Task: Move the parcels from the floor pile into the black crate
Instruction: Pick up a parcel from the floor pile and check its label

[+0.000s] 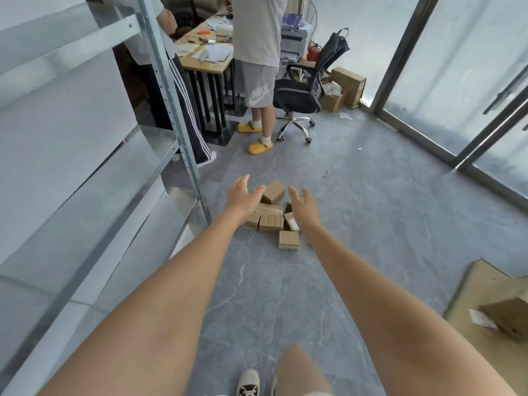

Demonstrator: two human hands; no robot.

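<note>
A grey stone-patterned floor is stretching ahead in a bright room, seen from head height looking down along two bare outstretched arms. The left hand and the right hand are reaching forward side by side, both spread wide with fingers splayed, holding nothing. Between and just beyond them, a small pile of brown cardboard parcels is lying on the floor. One parcel is sitting tilted at the far end of the pile, between the two sets of fingertips. Another parcel is lying flat, a little apart from the rest, nearer than the hands and beside the right wrist. Whether either hand is touching a parcel cannot be told. To the left of the left arm, a metal shelf rack is standing with bare shelves. Beyond the hands, a person in grey shorts and yellow clogs is standing at a cluttered wooden desk, with a black office chair just beside them. To the right of the right arm, glass doors are lining the wall, and flattened cardboard is lying on the floor near the right elbow. The wearer's shoe is showing below the arms.
</note>
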